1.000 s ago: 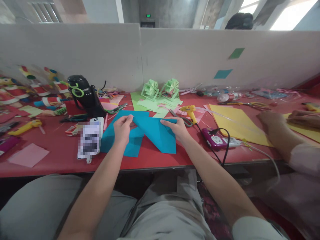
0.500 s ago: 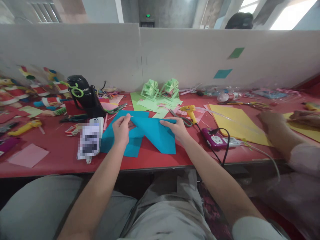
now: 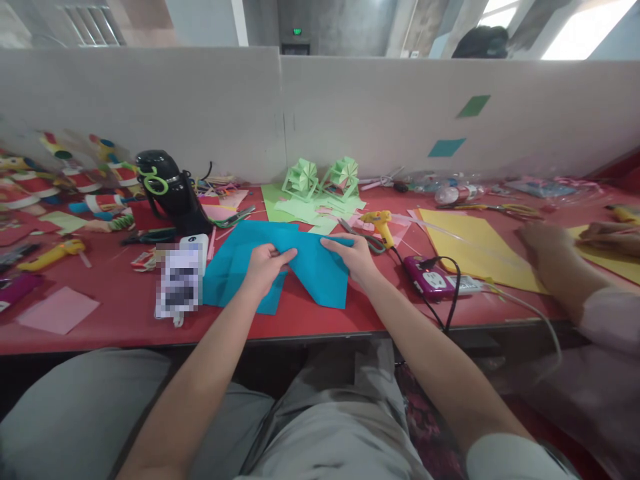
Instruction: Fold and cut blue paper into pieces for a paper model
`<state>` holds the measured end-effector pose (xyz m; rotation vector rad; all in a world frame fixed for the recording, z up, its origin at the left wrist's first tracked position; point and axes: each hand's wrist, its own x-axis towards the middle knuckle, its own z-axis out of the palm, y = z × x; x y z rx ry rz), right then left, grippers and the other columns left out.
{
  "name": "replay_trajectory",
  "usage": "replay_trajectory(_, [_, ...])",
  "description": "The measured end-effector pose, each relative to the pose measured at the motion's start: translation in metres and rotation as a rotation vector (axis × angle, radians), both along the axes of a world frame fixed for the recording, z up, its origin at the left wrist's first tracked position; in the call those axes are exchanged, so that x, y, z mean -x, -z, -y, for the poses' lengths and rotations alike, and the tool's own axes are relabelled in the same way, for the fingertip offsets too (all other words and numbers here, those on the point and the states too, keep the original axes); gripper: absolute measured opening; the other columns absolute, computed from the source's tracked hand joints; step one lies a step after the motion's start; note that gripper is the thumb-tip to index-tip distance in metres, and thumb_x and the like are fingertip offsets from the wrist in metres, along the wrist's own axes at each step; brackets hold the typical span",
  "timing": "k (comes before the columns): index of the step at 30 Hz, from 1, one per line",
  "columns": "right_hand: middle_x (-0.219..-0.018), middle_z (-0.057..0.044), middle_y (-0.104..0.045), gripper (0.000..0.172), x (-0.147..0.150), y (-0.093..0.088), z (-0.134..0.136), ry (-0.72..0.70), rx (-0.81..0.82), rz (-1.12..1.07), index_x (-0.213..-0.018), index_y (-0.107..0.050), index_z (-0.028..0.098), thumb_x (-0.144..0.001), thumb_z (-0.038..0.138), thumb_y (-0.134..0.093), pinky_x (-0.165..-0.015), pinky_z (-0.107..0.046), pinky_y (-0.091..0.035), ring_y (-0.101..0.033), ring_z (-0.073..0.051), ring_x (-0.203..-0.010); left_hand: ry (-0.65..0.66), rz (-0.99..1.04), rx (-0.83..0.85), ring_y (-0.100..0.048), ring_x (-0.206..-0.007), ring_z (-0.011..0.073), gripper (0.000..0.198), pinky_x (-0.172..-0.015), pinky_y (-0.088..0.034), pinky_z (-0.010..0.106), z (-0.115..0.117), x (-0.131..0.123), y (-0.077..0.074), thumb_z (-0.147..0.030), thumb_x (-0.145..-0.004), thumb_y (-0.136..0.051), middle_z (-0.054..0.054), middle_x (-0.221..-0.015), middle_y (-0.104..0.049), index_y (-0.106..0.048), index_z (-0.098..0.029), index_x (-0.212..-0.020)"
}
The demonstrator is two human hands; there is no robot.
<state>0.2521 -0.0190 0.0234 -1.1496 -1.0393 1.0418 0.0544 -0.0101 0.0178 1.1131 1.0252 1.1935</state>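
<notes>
A sheet of blue paper [image 3: 320, 270] lies partly folded on the red table [image 3: 300, 320] in front of me. My left hand [image 3: 265, 267] rests on its middle, fingers curled and pinching the folded edge. My right hand [image 3: 353, 257] presses flat on the sheet's right part, fingers stretched toward the top edge. More blue paper [image 3: 227, 273] spreads out to the left under the folded piece.
A blurred phone-like object [image 3: 179, 280] lies left of the paper. A yellow glue gun [image 3: 377, 222], scissors [image 3: 357, 233] and a purple power strip [image 3: 435, 280] sit to the right. Green paper models [image 3: 320, 180] stand behind. Another person's hands [image 3: 545, 243] work on yellow paper [image 3: 475, 250].
My left hand let the raised paper corner down and moved right onto the sheet's middle. The blue fold now lies flatter. My right hand stayed in place.
</notes>
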Motion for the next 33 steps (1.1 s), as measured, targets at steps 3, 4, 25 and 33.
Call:
replay_trajectory(3, [-0.069, -0.003, -0.070, 0.041, 0.000, -0.002, 0.001, 0.004, 0.013, 0.010, -0.080, -0.078, 0.018, -0.052, 0.046, -0.087, -0.060, -0.031, -0.045, -0.060, -0.016, -0.063, -0.025, 0.019, 0.009, -0.061, -0.055, 0.0171, 0.045, -0.056, -0.053, 0.031, 0.000, 0.001, -0.002, -0.055, -0.062, -0.081, 0.002, -0.060, -0.062, -0.055, -0.018, -0.063])
replay_trajectory(4, [-0.069, -0.003, -0.070, 0.040, 0.000, -0.002, 0.001, 0.002, 0.015, 0.016, -0.080, -0.078, 0.018, -0.052, 0.046, -0.087, -0.060, -0.030, -0.045, -0.059, -0.016, -0.062, -0.042, 0.021, 0.006, -0.059, -0.053, 0.0165, 0.047, -0.053, -0.052, 0.030, -0.001, 0.001, -0.002, -0.058, -0.065, -0.078, 0.001, -0.057, -0.059, -0.054, -0.018, -0.061])
replay_trajectory(25, [-0.070, -0.004, -0.070, 0.040, -0.001, -0.002, 0.001, -0.008, 0.002, 0.008, -0.080, -0.078, 0.019, -0.052, 0.046, -0.087, -0.061, -0.032, -0.047, -0.060, -0.017, -0.063, -0.147, 0.138, -0.166, -0.058, -0.060, 0.0140, 0.034, -0.062, -0.054, 0.028, -0.006, 0.008, -0.004, -0.042, -0.066, -0.079, -0.002, -0.060, -0.057, -0.054, -0.018, -0.062])
replay_trajectory(33, [-0.068, -0.003, -0.069, 0.036, -0.002, -0.001, 0.002, -0.019, -0.011, 0.024, -0.079, -0.078, 0.019, -0.055, 0.045, -0.086, -0.059, -0.030, -0.045, -0.058, -0.016, -0.063, -0.170, 0.163, -0.017, -0.060, -0.055, 0.0164, 0.036, -0.055, -0.050, 0.028, -0.005, 0.011, -0.010, -0.047, -0.066, -0.077, 0.000, -0.058, -0.060, -0.055, -0.018, -0.063])
